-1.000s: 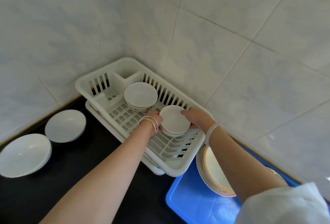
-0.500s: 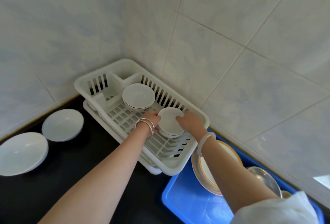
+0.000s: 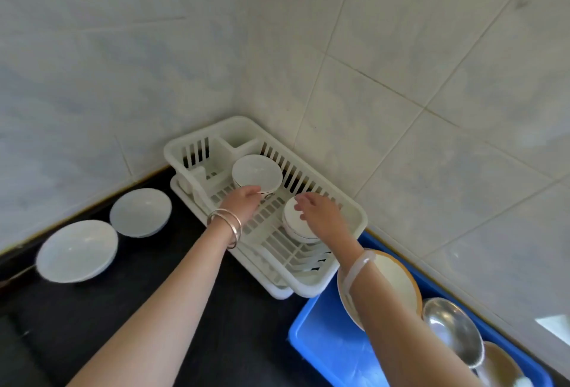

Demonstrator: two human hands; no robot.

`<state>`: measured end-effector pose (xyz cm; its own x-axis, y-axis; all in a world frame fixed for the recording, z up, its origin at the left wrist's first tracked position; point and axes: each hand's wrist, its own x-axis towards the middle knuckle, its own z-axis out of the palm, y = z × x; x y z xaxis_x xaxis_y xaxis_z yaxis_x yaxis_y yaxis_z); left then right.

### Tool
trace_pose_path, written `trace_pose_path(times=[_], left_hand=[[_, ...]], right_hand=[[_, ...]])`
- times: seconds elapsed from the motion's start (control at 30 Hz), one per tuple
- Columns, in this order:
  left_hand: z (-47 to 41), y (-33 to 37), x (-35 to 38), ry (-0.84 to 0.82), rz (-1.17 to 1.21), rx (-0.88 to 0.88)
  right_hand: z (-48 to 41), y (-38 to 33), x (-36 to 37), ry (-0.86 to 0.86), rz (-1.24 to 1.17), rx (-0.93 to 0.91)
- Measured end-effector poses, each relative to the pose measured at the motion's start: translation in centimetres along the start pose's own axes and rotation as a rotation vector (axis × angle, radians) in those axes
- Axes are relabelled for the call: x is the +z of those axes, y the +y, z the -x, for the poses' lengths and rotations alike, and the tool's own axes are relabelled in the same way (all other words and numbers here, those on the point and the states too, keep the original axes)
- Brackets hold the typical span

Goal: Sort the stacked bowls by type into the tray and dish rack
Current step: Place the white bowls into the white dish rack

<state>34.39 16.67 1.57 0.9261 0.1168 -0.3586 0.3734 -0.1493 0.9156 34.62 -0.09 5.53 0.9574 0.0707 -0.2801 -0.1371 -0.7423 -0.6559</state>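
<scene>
Two hands over dish rack (image 3: 309, 288) | left hand (image 3: 243, 205) relaxed | right hand (image 3: 320, 217) spread over bowls (image 3: 292, 217)

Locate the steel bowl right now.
Head view, lower right: the steel bowl sits in the blue tray, just right of the tan-rimmed bowl, along the tray's wall-side edge.

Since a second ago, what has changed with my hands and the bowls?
Both hands let go of the small bowl stack, left sitting in the dish rack. The left hand drew away toward the larger bowl; the right hand opened above the stack. The larger bowl, the counter dishes and the blue tray stayed put.
</scene>
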Motion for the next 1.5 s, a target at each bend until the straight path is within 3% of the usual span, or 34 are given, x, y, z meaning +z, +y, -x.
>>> trace_pose_path(times=[0.2,0.37,0.6,0.7,0.8,1.13,1.27,1.5], left_hand=[[6.2,-4.5,-7.1,0.274,0.004,0.061],[9.3,-9.3,-11.8,0.729,-0.027,-0.002],[9.0,-15.4,-16.5,0.973,-0.095,-0.156],[8.6,-17.0,-17.7,0.995,0.070,-0.211],[8.3,-17.7,-18.0,0.978,0.330,-0.236],[7.7,-19.4,-19.3,0.921,0.560,-0.199],[7.7,-19.9,-19.5,0.888,0.625,-0.184],[7.8,-19.5,-20.0,0.813,0.837,-0.170]], right_hand=[[3.3,-5.5,6.8,-0.104,-0.194,-0.136],[2.6,-7.4,14.6,-0.278,-0.251,-0.022],[-0.7,-9.1,21.8,-0.345,-0.047,-0.001],[-2.1,-10.1,23.6,-0.360,0.008,-0.009],[-3.1,-10.9,24.8,-0.399,-0.109,0.123],[-4.2,-11.2,25.7,-0.354,-0.520,0.329],[-3.4,-12.2,24.2,-0.324,-0.578,0.230],[-0.3,-15.7,22.6,-0.491,-0.401,0.034]])
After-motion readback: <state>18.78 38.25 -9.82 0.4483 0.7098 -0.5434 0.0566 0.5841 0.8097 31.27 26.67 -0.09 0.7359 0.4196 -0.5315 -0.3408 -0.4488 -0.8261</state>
